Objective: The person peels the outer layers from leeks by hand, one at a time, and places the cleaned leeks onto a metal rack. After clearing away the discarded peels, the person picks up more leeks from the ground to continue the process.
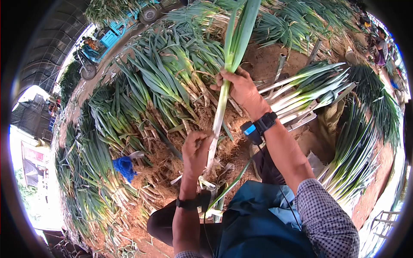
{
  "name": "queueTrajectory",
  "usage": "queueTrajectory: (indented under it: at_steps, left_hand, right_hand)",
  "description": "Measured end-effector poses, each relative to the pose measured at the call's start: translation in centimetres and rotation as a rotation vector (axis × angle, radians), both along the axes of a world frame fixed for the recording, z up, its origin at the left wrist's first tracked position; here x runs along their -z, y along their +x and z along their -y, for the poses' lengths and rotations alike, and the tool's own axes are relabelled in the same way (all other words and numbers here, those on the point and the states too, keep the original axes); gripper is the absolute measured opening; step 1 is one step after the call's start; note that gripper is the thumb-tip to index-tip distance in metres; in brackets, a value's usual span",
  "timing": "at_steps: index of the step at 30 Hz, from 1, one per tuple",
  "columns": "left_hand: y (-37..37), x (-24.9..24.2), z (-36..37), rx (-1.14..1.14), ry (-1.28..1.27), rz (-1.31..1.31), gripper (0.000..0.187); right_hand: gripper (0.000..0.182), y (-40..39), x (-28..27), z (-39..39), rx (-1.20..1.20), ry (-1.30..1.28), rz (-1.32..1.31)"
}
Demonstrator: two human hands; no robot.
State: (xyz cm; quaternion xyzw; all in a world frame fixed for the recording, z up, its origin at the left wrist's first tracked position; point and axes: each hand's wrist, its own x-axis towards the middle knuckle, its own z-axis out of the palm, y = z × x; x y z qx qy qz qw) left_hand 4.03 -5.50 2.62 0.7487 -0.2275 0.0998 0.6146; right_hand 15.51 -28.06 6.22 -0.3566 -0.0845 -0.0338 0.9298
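Note:
A long leek (221, 107) is held upright and slightly tilted in front of me, green leaves at the top and white stalk below. My right hand (241, 86) is closed around it just under the leaves. Lower down, my left hand (197, 150) has its fingers curled in a pinch against the side of the white stalk; the exact grip of the fingertips is partly hidden. Beneath the stalk, peeled leaf scraps (206, 182) and a loose green leaf (232, 185) lie by my legs.
Unpeeled leeks (159, 94) with dry roots lie in big heaps to the left and ahead. Cleaned leeks (297, 92) rest on a wooden rack at right, near another bundle (350, 146). A blue mesh bundle (124, 167) sits left. A blue vehicle (112, 38) stands behind.

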Motion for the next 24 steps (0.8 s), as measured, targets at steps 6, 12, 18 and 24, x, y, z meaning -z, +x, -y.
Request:
queueTrajectory:
  at_steps: [6, 12, 18, 24]
  left_hand:
    - [-5.2, 1.2, -7.9, 0.211, 0.562, -0.481, 0.012]
    - [-8.7, 5.0, -13.0, 0.194, 0.832, -0.67, 0.026]
    - [-11.0, 11.3, -19.0, 0.152, 1.101, -0.709, 0.025]
    - [-3.7, -0.8, -3.6, -0.257, 0.601, -0.02, 0.017]
  right_hand:
    - [0.013, 1.2, 0.8, 4.4, 0.032, 0.073, -0.035]
    - [0.014, 1.7, 0.2, 7.0, 0.146, 0.094, 0.048]
    - [0.01, 1.8, 0.0, 10.7, 0.248, 0.158, 0.043]
    - [0.008, -0.8, -1.7, 5.7, 0.171, 0.023, 0.128]
